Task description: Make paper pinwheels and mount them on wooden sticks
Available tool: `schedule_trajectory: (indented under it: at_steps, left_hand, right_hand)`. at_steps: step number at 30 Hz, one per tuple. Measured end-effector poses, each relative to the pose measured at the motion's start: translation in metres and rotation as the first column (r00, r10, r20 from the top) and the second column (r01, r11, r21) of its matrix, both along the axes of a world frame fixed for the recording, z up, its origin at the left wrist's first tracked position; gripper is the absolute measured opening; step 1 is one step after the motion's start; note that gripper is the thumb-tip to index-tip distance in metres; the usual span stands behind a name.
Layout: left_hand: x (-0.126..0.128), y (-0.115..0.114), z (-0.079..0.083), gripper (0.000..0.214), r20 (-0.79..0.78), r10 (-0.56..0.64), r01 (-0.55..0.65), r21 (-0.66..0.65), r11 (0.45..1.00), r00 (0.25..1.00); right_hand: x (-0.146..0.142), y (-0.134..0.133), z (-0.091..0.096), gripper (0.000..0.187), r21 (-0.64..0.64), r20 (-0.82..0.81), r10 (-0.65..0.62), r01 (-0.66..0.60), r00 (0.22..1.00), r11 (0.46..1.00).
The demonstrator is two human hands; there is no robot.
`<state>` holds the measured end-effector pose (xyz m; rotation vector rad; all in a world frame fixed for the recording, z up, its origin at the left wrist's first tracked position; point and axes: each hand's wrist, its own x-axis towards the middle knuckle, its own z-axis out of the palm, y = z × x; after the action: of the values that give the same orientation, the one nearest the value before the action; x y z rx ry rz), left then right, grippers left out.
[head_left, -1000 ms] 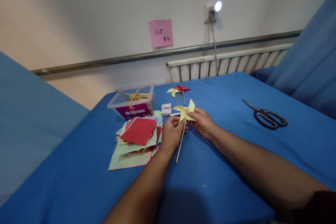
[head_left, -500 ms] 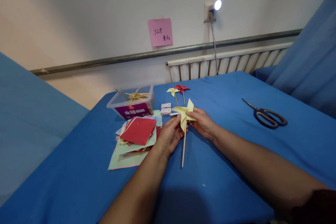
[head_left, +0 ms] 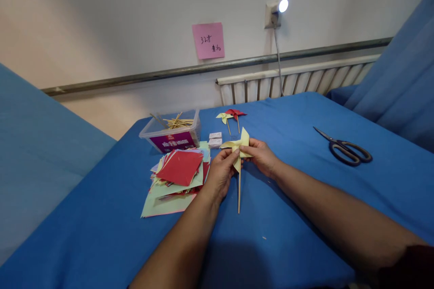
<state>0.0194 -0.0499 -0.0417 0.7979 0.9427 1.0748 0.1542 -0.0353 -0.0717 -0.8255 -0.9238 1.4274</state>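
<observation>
A pale yellow paper pinwheel [head_left: 244,137] on a thin wooden stick [head_left: 239,189] is held between my two hands over the blue-covered table. My left hand [head_left: 222,169] is closed on the pinwheel's left side, its thumb near the centre. From the right, my right hand [head_left: 262,158] pinches the paper by the centre, thumb in front and other fingers behind. The stick hangs down below the hands. Beyond them lie a finished-looking yellow pinwheel [head_left: 224,117] and a red pinwheel [head_left: 235,113], side by side on their own sticks.
Left of my hands is a stack of coloured paper squares [head_left: 179,167], with a clear plastic tub [head_left: 169,141] of wooden sticks behind it. Small white boxes [head_left: 215,141] stand beside the tub. Black-handled scissors [head_left: 346,151] lie at right. A radiator [head_left: 291,82] runs behind the table.
My left thumb has moved in toward the pinwheel's centre, and the left blade now shows above it. The stick hangs straighter, its lower end shifted slightly right.
</observation>
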Motion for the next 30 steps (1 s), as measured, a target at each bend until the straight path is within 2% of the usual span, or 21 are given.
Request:
schedule_trajectory:
  at_steps: [4, 10, 15, 18, 24, 28, 30]
  left_hand:
    - [0.002, 0.0, 0.003, 0.035, 0.017, 0.045, -0.045, 0.018, 0.999, 0.999]
    - [0.002, -0.001, 0.01, 0.033, 0.032, 0.043, -0.045, 0.048, 0.998, 0.999]
    - [0.0, 0.001, 0.011, 0.029, 0.104, 0.079, -0.087, 0.08, 0.993, 0.991]
    - [-0.003, 0.003, 0.012, 0.027, 0.142, 0.099, -0.112, 0.082, 0.99, 0.985]
    - [-0.005, 0.004, 0.014, 0.027, 0.175, 0.187, -0.205, 0.091, 0.974, 0.967]
    - [-0.005, 0.004, 0.013, 0.025, 0.223, 0.187, -0.206, 0.067, 0.976, 0.957]
    - [-0.005, 0.004, 0.013, 0.022, 0.229, 0.177, -0.195, 0.056, 0.979, 0.957]
  right_hand:
    - [-0.001, -0.001, 0.004, 0.027, 0.01, 0.017, 0.006, -0.006, 1.0, 1.0]
    - [-0.004, -0.006, 0.015, 0.031, 0.016, 0.015, 0.025, -0.025, 1.0, 1.0]
    - [-0.004, -0.011, 0.021, 0.047, 0.039, -0.084, 0.129, -0.126, 0.988, 0.991]
    - [-0.004, -0.014, 0.021, 0.041, 0.072, -0.091, 0.152, -0.146, 0.984, 0.987]
    - [-0.014, -0.015, 0.01, 0.046, 0.168, 0.058, -0.022, 0.012, 0.998, 0.986]
    - [-0.017, -0.014, 0.003, 0.037, 0.25, 0.208, -0.166, 0.111, 0.964, 0.962]
    - [-0.017, -0.014, 0.002, 0.032, 0.242, 0.227, -0.183, 0.127, 0.956, 0.962]
